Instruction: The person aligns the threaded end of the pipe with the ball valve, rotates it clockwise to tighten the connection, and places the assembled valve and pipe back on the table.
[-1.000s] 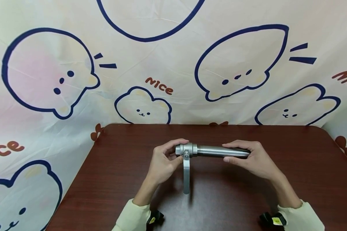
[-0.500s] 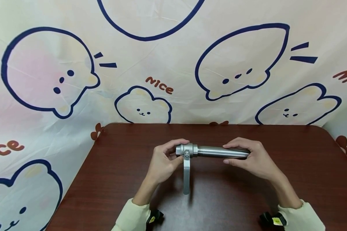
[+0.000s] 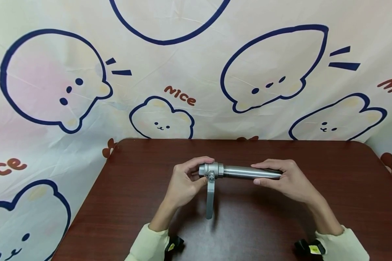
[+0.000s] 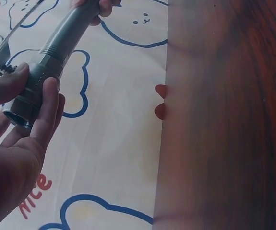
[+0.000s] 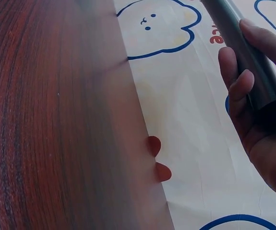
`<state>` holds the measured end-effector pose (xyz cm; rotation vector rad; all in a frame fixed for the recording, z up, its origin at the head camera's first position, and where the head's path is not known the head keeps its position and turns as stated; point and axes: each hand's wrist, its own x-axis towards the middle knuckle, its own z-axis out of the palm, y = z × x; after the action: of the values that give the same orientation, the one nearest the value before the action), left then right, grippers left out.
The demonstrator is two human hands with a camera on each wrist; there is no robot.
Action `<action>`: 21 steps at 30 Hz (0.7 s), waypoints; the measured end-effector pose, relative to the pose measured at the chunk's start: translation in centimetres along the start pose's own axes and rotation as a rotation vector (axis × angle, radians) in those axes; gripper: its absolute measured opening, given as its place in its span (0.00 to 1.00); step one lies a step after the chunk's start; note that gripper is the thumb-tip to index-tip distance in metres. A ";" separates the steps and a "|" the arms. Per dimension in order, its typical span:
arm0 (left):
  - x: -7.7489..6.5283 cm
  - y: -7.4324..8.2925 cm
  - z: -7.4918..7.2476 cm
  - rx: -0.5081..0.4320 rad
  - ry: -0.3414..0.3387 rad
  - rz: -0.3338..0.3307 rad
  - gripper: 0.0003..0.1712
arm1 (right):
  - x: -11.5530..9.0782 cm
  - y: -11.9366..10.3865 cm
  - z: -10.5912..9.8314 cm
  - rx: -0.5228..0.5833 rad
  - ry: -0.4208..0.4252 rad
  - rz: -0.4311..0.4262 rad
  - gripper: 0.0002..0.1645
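A silver ball valve (image 3: 211, 167) is joined to a smooth steel pipe (image 3: 238, 172) on its right, a band of thread visible at the joint. Its flat lever handle (image 3: 210, 199) points down toward the person. With thumb and fingers, my left hand (image 3: 185, 185) grips the valve body from the left; the left wrist view shows the valve's open end (image 4: 18, 117) facing out beside the palm. My right hand (image 3: 295, 183) holds the pipe's far end, thumb below and fingers above in the head view. Both parts are held level above the table, and the right palm hides the pipe's tip.
The brown wooden table (image 3: 143, 159) spreads under both hands. Behind it hangs a pale cloth (image 3: 209, 65) with blue cartoon outlines and red lettering. Black wrist devices (image 3: 174, 244) sit at both light-coloured cuffs.
My right fingers lifted slightly half a second ago and now lie lower on the pipe again. The lever's lower end has swung slightly left. My left hand keeps its place on the valve.
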<state>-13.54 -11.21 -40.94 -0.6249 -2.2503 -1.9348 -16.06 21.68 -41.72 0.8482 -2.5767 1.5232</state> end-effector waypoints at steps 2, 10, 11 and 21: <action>0.0 0.0 0.0 0.002 -0.008 0.005 0.31 | 0.0 0.0 -0.1 0.008 -0.016 0.008 0.24; 0.0 -0.1 -0.1 -0.005 -0.025 0.032 0.31 | -0.2 -0.3 -0.5 0.089 -0.075 0.072 0.20; 0.0 -0.1 -0.1 -0.008 -0.025 0.035 0.31 | -0.2 -0.3 -0.5 0.096 -0.081 0.075 0.19; 0.0 -0.2 0.2 -0.020 -0.006 0.037 0.31 | -0.1 -0.2 -0.4 0.090 -0.093 0.047 0.20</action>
<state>-13.54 -11.05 -41.14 -0.6713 -2.2098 -1.9426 -15.96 22.02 -41.40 0.8939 -2.6278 1.6629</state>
